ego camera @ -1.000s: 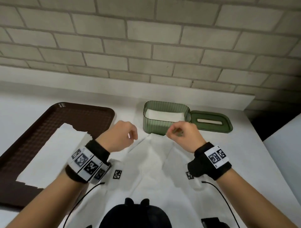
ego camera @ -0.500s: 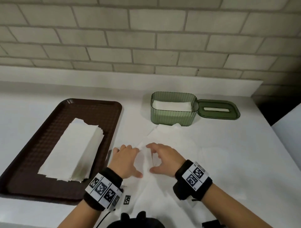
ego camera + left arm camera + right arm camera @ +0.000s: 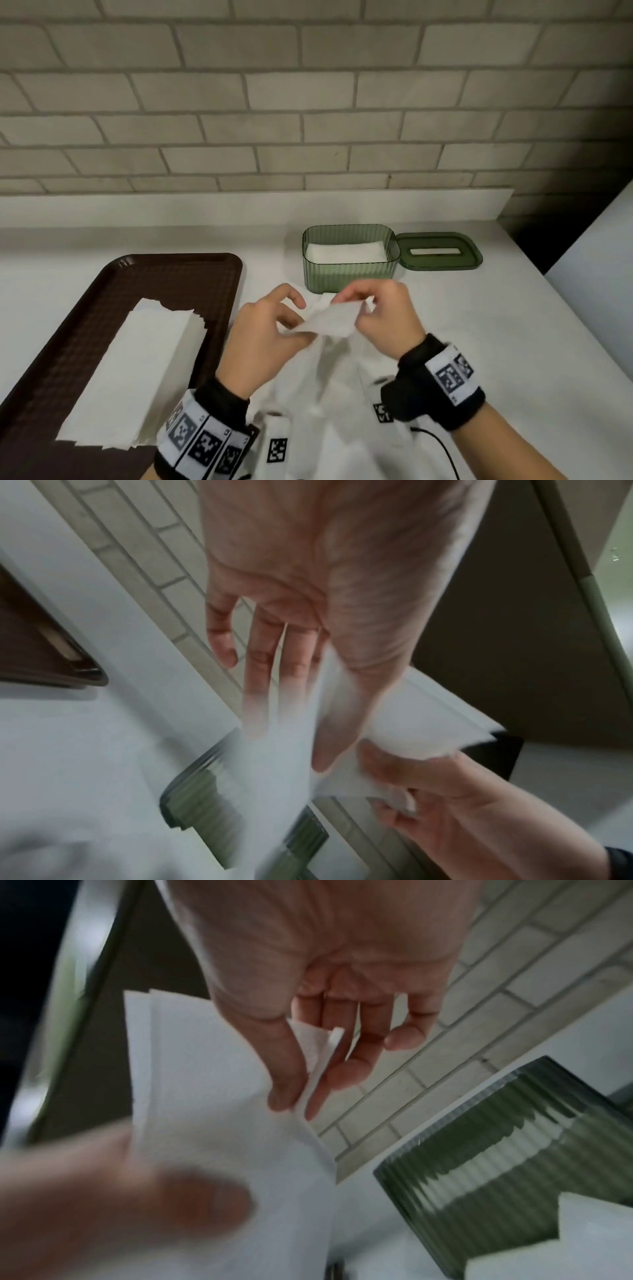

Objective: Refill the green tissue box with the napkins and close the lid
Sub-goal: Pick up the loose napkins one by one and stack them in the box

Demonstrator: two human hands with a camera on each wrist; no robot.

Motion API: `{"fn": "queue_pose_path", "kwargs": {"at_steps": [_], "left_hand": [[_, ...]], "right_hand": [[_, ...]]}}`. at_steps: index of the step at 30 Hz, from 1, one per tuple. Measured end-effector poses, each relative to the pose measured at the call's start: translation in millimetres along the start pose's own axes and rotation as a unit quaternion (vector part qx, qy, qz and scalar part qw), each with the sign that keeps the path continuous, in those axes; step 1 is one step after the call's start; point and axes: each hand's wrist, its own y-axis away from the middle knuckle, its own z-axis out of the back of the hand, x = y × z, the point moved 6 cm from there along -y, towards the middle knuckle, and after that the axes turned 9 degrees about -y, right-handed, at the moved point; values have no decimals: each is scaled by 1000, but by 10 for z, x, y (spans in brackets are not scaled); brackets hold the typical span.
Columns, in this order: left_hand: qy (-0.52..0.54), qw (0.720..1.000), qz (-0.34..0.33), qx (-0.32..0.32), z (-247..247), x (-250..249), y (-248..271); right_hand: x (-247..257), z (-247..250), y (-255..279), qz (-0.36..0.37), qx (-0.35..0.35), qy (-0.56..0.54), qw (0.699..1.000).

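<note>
The green tissue box (image 3: 349, 274) stands open at the back of the white counter, with white napkins lying low inside it. Its green slotted lid (image 3: 442, 263) lies flat on the counter against the box's right side. Just in front of the box, both hands hold one white napkin (image 3: 329, 322) in the air. My left hand (image 3: 301, 322) pinches its left end between thumb and fingers. My right hand (image 3: 356, 305) pinches the right end, thumb against forefinger (image 3: 291, 1104). The left wrist view shows the napkin (image 3: 411, 723) above the ribbed box (image 3: 192, 799).
A brown tray (image 3: 102, 308) at the left holds a stack of white napkins (image 3: 137, 370). More loose white paper (image 3: 342, 370) lies on the counter under my hands. A brick wall and a low ledge run behind the box. The counter ends at the right in a dark gap (image 3: 555, 240).
Both hands came up off the paper on the counter, lifting one napkin between them to just in front of the box. Box, lid and tray have not moved.
</note>
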Motion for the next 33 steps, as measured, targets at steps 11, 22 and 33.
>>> {"fn": "queue_pose_path", "kwargs": {"at_steps": [11,22,33], "left_hand": [[276,943,77,-168,140,163,-1455],[-212,977,31,2,-606,79,-1897],[-394,905,-43,157,-934,1,-1805]], "right_hand": [[-540,850,-828,-68,-193,17,979],[-1244,762,-1151,-167,-62,302,936],[-1047,430,-1080,-42,-4,411,911]]}}
